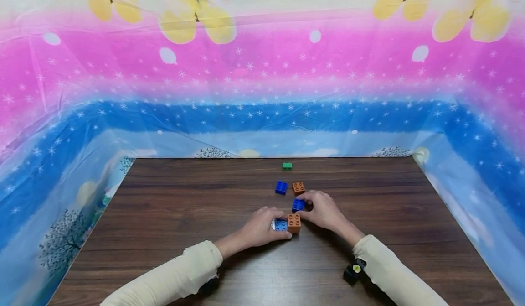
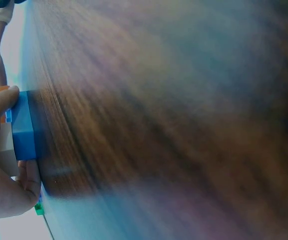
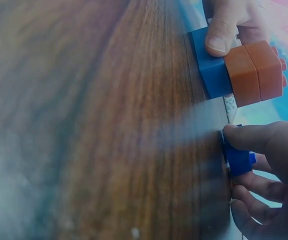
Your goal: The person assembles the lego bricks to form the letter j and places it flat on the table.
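My left hand point(image 1: 262, 226) grips a small built stack near the middle of the table. The stack has a light blue brick point(image 3: 208, 65) at its base and two orange bricks point(image 3: 253, 72) piled at one end. Beside the orange pile, a whitish brick point(image 2: 5, 150) sits on the blue one, partly behind fingers. Just beyond the stack, my right hand point(image 1: 324, 211) pinches a dark blue brick point(image 1: 298, 204) between thumb and fingers, studs up. In the right wrist view this dark blue brick point(image 3: 237, 157) is low at the tabletop, apart from the stack.
Farther back on the brown wooden table point(image 1: 184, 192) lie another dark blue brick point(image 1: 280, 187), an orange brick point(image 1: 298, 187) and, near the far edge, a green brick point(image 1: 287, 166). A patterned cloth point(image 1: 262, 114) surrounds the table's back and sides.
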### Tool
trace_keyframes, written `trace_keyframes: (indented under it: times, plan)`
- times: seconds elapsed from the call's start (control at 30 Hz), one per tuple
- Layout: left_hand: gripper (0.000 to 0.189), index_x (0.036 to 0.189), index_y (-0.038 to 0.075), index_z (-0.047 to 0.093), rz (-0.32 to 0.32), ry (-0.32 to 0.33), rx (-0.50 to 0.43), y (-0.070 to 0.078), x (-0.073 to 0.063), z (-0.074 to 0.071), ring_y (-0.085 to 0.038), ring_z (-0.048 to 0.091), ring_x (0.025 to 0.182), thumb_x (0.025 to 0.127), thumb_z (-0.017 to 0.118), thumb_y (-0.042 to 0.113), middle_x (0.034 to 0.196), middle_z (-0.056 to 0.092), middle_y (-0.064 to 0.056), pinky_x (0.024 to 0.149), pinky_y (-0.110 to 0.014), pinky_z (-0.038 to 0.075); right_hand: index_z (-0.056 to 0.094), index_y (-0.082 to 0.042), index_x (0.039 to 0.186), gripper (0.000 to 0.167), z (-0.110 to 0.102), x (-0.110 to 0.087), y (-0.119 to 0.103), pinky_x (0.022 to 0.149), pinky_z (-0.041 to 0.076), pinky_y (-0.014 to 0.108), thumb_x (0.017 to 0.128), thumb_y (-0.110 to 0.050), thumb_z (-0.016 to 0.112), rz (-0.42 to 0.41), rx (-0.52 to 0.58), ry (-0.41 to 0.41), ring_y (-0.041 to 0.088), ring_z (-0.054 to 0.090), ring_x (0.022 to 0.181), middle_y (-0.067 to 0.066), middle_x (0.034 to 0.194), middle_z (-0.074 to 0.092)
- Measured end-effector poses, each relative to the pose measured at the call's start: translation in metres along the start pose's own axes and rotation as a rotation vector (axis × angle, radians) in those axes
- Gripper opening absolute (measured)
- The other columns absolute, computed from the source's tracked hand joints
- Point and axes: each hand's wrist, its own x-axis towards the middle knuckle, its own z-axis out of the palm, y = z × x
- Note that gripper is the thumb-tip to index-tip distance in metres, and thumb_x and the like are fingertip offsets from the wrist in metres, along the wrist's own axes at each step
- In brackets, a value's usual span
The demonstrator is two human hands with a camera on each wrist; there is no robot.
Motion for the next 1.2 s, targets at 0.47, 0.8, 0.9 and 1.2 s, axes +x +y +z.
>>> trace_keyframes:
  times: [0.47,0.8,0.9,1.2]
  plan:
    - [0.041,0.117,0.014,0.073,0.009,0.008,-0.001,0.0,0.0,0.0,-0.006,0.06,0.091,0.088,0.08,0.041,0.114,0.073,0.002,0.091,-0.035,0.047,0.07,-0.012,0.128,0.042,-0.008,-0.001,-0.004,0.078,0.056,0.037,0.088,-0.02,0.082,0.075,0.096,-0.051,0.016,0.068,0.093,0.004,0.108,0.073]
    - [0.04,0.117,0.014,0.073,0.02,0.014,-0.012,-0.001,0.001,0.001,-0.007,0.062,0.093,0.088,0.08,0.04,0.114,0.073,0.002,0.106,-0.046,0.043,0.071,-0.014,0.127,0.041,-0.017,-0.003,-0.01,0.068,0.053,0.033,0.088,-0.02,0.082,0.106,0.122,-0.046,0.009,0.062,0.074,0.005,0.107,0.074]
    - [0.041,0.118,0.013,0.073,0.019,0.012,-0.01,-0.001,0.001,0.001,-0.008,0.063,0.097,0.088,0.08,0.041,0.115,0.073,0.001,0.109,-0.049,0.041,0.071,-0.015,0.128,0.041,-0.019,-0.003,-0.012,0.075,0.056,0.036,0.089,-0.022,0.082,0.104,0.111,-0.042,0.011,0.065,0.083,0.006,0.113,0.074]
    - [0.041,0.118,0.014,0.073,0.025,0.014,-0.009,-0.002,0.001,0.001,-0.006,0.062,0.092,0.088,0.08,0.041,0.114,0.073,0.002,0.102,-0.045,0.045,0.069,-0.013,0.131,0.043,-0.023,-0.006,-0.016,0.078,0.058,0.037,0.09,-0.023,0.08,0.071,0.122,-0.032,0.016,0.07,0.091,0.007,0.11,0.073]
